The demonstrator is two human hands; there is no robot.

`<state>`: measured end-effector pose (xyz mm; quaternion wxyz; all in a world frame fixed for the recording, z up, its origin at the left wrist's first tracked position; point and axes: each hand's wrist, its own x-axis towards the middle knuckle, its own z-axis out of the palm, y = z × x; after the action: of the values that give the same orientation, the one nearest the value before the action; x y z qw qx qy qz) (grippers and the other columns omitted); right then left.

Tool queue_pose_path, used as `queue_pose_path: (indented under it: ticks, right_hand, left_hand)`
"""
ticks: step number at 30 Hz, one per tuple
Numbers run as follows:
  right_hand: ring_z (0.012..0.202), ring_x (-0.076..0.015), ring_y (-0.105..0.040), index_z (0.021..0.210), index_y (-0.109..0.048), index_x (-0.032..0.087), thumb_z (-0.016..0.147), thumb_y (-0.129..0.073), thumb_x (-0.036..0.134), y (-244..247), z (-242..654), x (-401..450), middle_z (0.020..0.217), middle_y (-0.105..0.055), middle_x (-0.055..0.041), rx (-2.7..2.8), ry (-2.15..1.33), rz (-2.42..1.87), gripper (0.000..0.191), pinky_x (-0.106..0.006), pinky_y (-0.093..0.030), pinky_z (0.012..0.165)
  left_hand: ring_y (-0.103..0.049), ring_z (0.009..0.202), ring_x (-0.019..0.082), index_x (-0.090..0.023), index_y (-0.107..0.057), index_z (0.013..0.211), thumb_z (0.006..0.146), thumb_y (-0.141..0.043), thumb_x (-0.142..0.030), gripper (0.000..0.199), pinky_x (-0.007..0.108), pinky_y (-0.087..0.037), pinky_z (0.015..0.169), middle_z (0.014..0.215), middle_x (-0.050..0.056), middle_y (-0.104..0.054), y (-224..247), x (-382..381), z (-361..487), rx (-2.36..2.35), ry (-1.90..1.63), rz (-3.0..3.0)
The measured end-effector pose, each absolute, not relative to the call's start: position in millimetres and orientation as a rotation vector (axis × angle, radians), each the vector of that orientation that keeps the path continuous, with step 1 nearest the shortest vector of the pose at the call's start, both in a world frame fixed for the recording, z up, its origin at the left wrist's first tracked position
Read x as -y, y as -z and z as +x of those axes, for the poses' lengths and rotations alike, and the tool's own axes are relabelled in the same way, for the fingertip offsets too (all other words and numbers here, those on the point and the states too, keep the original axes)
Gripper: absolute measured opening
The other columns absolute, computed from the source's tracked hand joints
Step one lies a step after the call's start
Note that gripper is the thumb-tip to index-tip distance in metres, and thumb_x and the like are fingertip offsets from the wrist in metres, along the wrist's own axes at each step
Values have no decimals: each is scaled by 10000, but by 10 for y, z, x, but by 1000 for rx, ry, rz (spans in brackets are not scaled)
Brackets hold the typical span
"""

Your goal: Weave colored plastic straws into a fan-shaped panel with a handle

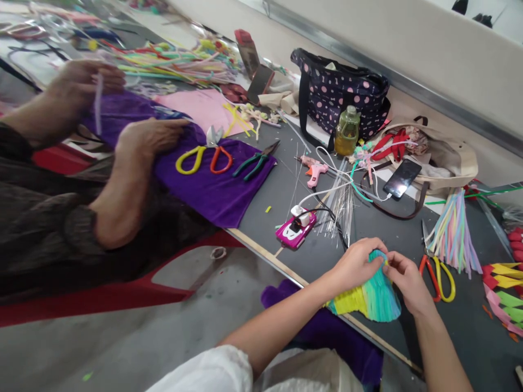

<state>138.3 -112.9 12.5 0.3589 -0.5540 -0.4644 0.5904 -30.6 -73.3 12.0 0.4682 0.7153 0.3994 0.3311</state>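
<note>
Toward the lower right of the frame, a fuzzy yellow and teal piece [382,299] hangs over the near edge of the grey table [469,321], its top held by both hands. The left hand [360,264] pinches the upper edge between thumb and fingers; the right hand [407,279] closes its fingertips on the same edge from the other side. The step in hand looks like fine finger work on that edge; the next move would call for a steady left grip and small, precise right fingertips. Scissors [438,275] lie just beside the right hand, with pastel strips [455,234] beyond. At upper left, a co-worker's hand [149,139] rests over purple cloth [220,198]
</note>
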Motion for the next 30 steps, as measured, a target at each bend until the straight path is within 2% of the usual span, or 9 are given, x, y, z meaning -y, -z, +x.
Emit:
queue_pose_path:
  ticks: [5,9,16,25,30]
  right_hand:
    - [615,-138,-469,770,-569,202,786,-655,416,-70,1365,1152,665,-523,25,1365,-1332,-1511,231,-230,-400,556]
    - [590,-132,-455,768,-552,209,790,-645,435,-90,1328,1157,655,-514,37,1332,-1338,-1512,245,-227,-387,541]
    - [624,-143,-482,806,-581,204,802,-642,424,-96,1303,1181,694,-541,23,1294,-1300,-1504,229,-235,-400,567]
    - [626,-156,-513,814,-607,199,822,-617,441,-6,1278,1231,693,-578,7,1366,-1034,-1600,242,-244,-418,576]
    - [667,-157,-546,832,-597,206,864,-570,378,1,1266,1248,724,-591,10,1514,-831,-1649,177,-252,-430,629]
  left_hand:
    - [-589,866,183,-194,-643,899,745,-494,-94,236,291,-444,791,875,21,-667,-119,735,-299,-952,-824,1751]
    - [-590,875,187,-192,-644,898,749,-498,-99,229,298,-445,808,883,27,-671,-122,733,-304,-948,-831,1749]
    - [-591,876,184,-188,-642,914,788,-494,-126,204,298,-447,820,895,33,-667,-118,735,-310,-936,-852,1742]
    - [-598,876,185,-188,-648,907,783,-510,-133,193,294,-451,809,894,34,-672,-109,730,-308,-953,-851,1718]
    - [-607,862,188,-188,-655,903,759,-519,-142,203,294,-453,794,888,29,-679,-119,728,-312,-985,-846,1694]
